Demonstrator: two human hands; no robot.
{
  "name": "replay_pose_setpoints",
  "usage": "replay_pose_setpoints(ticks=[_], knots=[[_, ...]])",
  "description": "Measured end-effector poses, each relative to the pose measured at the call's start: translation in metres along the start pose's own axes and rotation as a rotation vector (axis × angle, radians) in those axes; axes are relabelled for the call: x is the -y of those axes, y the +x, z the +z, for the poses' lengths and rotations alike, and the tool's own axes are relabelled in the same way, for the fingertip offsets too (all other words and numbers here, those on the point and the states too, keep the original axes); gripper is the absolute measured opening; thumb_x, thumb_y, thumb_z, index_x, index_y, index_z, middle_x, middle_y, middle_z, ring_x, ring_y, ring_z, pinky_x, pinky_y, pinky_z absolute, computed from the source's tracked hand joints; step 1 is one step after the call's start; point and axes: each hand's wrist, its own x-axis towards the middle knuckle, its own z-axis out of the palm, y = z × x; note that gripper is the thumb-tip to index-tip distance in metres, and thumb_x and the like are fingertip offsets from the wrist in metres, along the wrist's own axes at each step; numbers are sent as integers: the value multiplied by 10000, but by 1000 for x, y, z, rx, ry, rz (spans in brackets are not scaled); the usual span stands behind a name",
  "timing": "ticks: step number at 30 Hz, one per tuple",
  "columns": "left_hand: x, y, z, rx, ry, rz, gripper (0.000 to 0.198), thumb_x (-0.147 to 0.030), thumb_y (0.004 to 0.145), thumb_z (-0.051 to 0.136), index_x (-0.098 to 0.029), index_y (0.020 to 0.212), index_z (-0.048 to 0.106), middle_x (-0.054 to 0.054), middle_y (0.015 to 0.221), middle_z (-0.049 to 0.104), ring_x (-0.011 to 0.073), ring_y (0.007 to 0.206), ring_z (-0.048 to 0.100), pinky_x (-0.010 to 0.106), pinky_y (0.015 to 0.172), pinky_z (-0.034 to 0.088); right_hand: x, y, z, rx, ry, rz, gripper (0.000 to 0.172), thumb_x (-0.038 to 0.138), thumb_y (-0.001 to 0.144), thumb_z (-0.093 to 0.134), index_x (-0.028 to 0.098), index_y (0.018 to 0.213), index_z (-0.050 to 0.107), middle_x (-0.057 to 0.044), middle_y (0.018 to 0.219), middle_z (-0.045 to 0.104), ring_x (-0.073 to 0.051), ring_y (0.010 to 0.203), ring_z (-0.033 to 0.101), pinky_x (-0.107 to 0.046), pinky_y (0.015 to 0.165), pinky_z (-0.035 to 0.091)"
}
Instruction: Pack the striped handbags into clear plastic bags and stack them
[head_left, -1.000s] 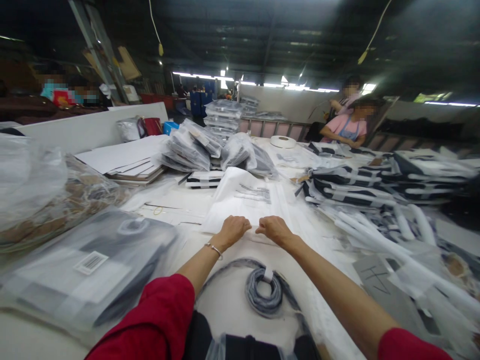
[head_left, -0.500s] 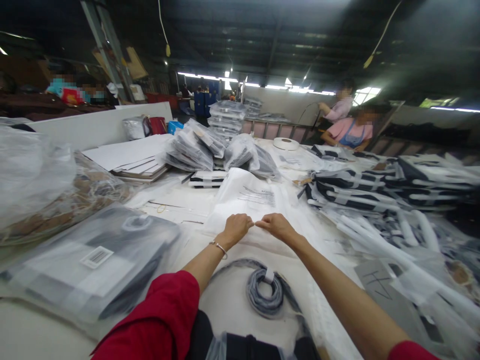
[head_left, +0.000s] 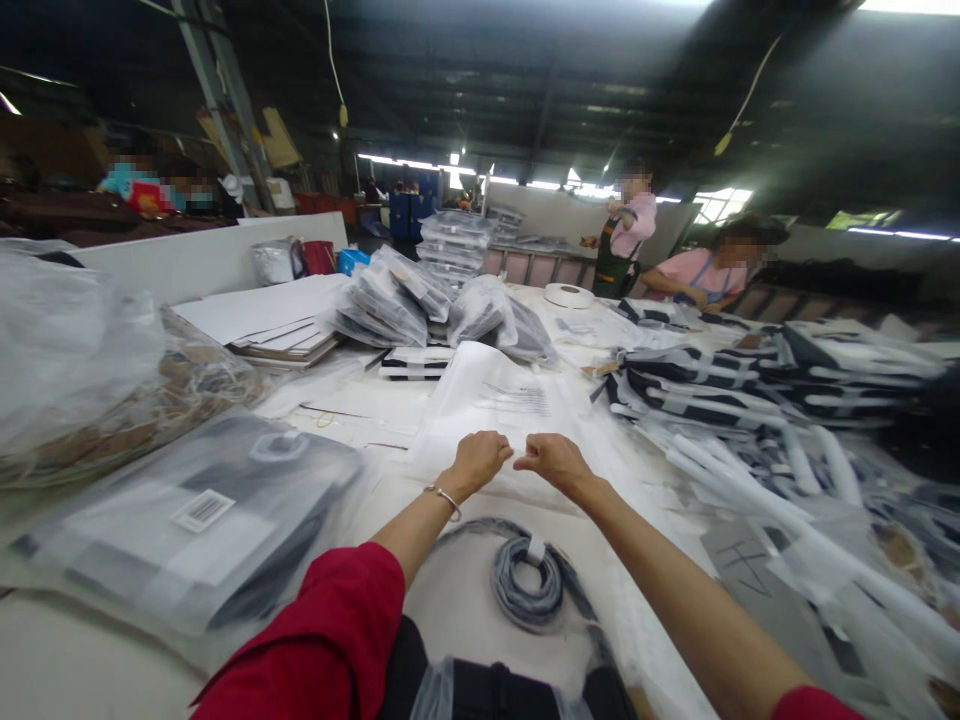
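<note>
A whitish plastic bag (head_left: 491, 395) with printed lines lies ahead of me, its near part reaching under my hands. My left hand (head_left: 481, 462), with a bracelet at the wrist, is closed in a pinch at the near edge of the bag. Facing it a small gap away, my right hand (head_left: 553, 462) also pinches the bag, thumb against curled fingers; the thin film between the fingertips is hard to make out. Closer to me lies a coiled grey strap (head_left: 527, 585) in clear wrap, held by a white band. Below it is a black item (head_left: 491, 690) with plastic-wrapped parts.
A bagged flat item (head_left: 195, 520) with a barcode label lies at left, before white boards (head_left: 262, 305). Bagged packs (head_left: 390, 300) pile up at the back. Wrapped black-and-white pieces (head_left: 697, 380) fill the right side. Two co-workers (head_left: 697, 265) are beyond the table.
My hands have moved slightly apart, from nearly touching fingertips to a small gap. At the back, a co-worker in pink has shifted left.
</note>
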Motion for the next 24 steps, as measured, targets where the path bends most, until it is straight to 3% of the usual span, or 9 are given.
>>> replay_pose_setpoints(ticks=[3,6,10,13,15,20,24], knots=[[1,1,0,74,-15,-57,289,-402,952,513,-172,925,684,56,935,705,191,900,656,360,818,510,-3,-2,-2,66,50,-35,299,349,944,518,219,773,725,-3,730,721,-128,691,629,-220,593,365],[1,1,-2,172,-25,-101,311,-437,929,575,-139,947,660,34,892,686,161,803,654,356,761,548,-4,-5,-1,94,62,-38,185,222,878,576,241,842,757,7,807,750,-123,763,658,-202,654,394],[0,0,-1,220,2,-111,289,-418,924,594,-136,926,656,27,888,683,152,785,653,337,736,557,3,-8,1,67,12,28,113,315,816,685,233,847,757,-39,843,754,-180,800,666,-238,648,396],[-3,-1,4,140,56,-97,277,-412,933,579,-146,953,653,44,952,681,172,871,652,381,817,544,8,-8,1,43,-23,49,299,439,904,575,218,802,748,-68,812,744,-195,779,662,-258,642,388],[-4,-2,7,62,91,-73,267,-398,950,550,-152,991,645,56,1006,673,189,937,641,416,872,521,10,-8,0,50,-33,32,397,419,967,457,218,779,744,-62,791,741,-178,759,661,-256,646,387],[-3,-12,10,-83,133,14,194,-267,997,412,-207,1085,574,60,1058,659,192,1013,620,332,863,480,7,-13,1,70,-88,-1,234,264,914,508,240,898,740,-38,881,751,-174,828,675,-247,666,394],[-6,-20,13,-116,153,76,193,-240,1006,359,-234,1119,515,58,1079,656,185,1019,621,289,823,462,12,-21,5,52,-161,-4,218,365,874,598,228,1017,690,-76,1008,726,-235,923,672,-284,696,417]])
